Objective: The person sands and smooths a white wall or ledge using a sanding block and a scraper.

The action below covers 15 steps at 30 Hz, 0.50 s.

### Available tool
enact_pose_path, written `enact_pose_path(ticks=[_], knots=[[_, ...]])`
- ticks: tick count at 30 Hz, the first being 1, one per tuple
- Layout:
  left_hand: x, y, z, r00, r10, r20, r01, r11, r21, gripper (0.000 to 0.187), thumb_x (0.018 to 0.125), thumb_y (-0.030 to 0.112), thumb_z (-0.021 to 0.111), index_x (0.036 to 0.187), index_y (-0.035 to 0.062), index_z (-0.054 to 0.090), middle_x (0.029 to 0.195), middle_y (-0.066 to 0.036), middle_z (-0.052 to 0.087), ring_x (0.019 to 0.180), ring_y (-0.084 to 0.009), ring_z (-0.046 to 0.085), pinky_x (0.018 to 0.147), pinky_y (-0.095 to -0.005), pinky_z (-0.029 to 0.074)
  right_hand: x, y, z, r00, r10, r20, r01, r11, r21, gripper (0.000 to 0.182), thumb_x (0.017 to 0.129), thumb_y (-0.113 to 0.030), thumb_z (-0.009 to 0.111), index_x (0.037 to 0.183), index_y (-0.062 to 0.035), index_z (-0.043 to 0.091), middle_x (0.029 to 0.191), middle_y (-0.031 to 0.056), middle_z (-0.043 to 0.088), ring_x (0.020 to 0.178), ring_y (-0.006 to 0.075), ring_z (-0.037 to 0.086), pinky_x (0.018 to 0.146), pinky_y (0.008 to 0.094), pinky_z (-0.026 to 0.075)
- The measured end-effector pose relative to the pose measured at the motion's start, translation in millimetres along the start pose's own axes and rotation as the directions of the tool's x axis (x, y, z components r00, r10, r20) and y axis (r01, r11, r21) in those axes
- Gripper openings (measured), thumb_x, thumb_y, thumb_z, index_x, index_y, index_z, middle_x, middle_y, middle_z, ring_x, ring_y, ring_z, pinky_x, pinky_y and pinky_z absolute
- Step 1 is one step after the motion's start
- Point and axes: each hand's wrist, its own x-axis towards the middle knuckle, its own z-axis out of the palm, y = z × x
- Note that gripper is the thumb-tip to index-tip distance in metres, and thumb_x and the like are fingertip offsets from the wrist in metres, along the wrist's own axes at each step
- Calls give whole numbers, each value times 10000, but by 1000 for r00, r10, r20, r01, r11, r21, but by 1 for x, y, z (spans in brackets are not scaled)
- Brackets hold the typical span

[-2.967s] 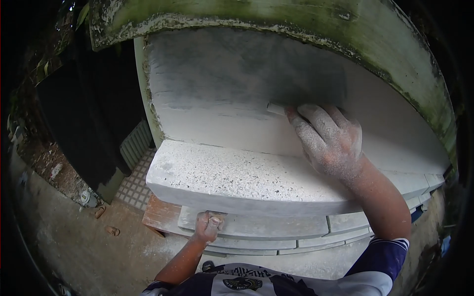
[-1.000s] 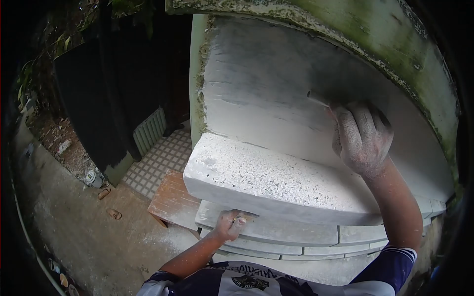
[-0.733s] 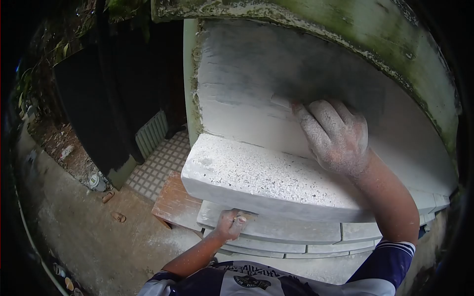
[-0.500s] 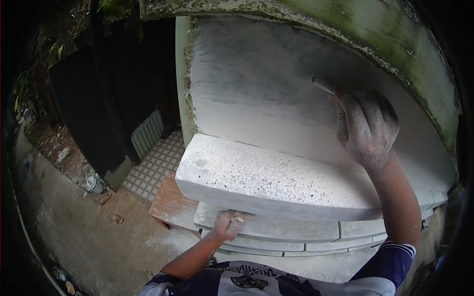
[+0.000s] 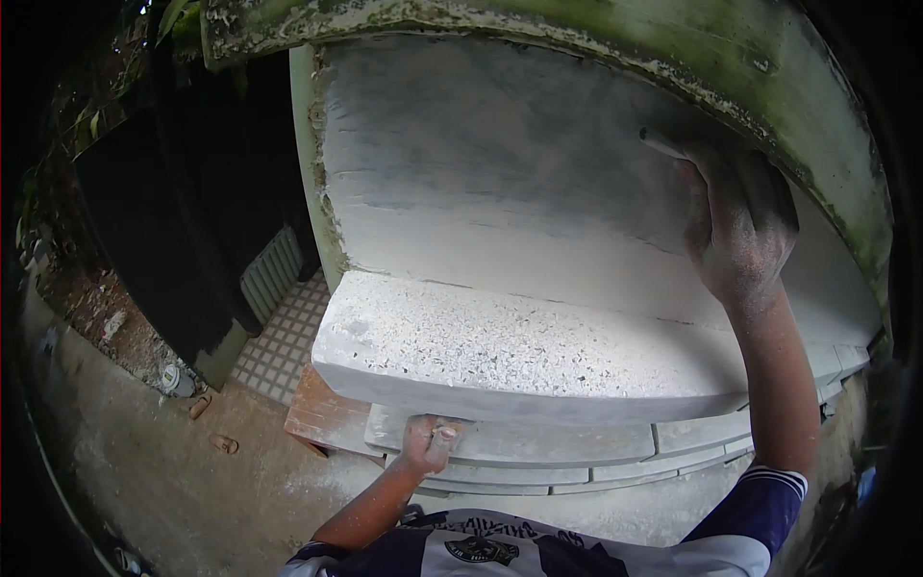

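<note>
My right hand [image 5: 740, 226] is raised against the grey-and-white plastered wall panel [image 5: 500, 154], dusty white over its fingers. It presses a pale piece with a curled edge, which looks like sandpaper [image 5: 661, 143], to the upper part of the panel; most of that piece is hidden under the hand. Low down, my left hand [image 5: 428, 445] is closed at the edge of a stone slab [image 5: 548, 442], below the speckled ledge [image 5: 519, 341]. A thin flat thing seems to stick out by its thumb, but I cannot make out what it is.
A mossy concrete overhang [image 5: 538, 27] curves above the panel. To the left stand a brown wooden board [image 5: 332, 413], a dark doorway with a tiled floor [image 5: 274, 346] and a ribbed panel [image 5: 269, 274]. Sandals [image 5: 224, 443] and a white bucket [image 5: 176, 381] are on the ground.
My right hand has slid up and to the right across the panel with the pale piece. The view has shifted slightly; my left hand stays low by the slab.
</note>
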Motion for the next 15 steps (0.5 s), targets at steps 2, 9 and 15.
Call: enact_pose_path(ticks=[2,9,15], knots=[[-6,-3,0,1000,-16,0,16,1000,-21,504,1019,477,582,769,39,581,601,-62,560,510,-129,534,464,-301,425,-1,-6,5,997,71,-38,-71,997,-4,263,727,-33,742,989,-45,725,791,38,562,727,184,619,611,336,545],[-9,-11,-3,1000,-13,16,13,999,-49,479,1015,483,587,818,47,560,623,-72,559,518,-136,541,461,-299,443,-46,-10,-24,978,-60,198,35,991,128,350,691,-6,749,1035,-62,722,826,45,574,732,205,621,591,333,511],[-12,-11,-2,999,-37,-11,37,998,-47,460,1019,475,579,882,39,530,679,-80,547,514,-136,510,454,-294,427,-47,5,-21,992,67,109,-66,998,-12,289,727,-4,745,1012,-48,728,816,57,588,715,218,631,589,340,518]])
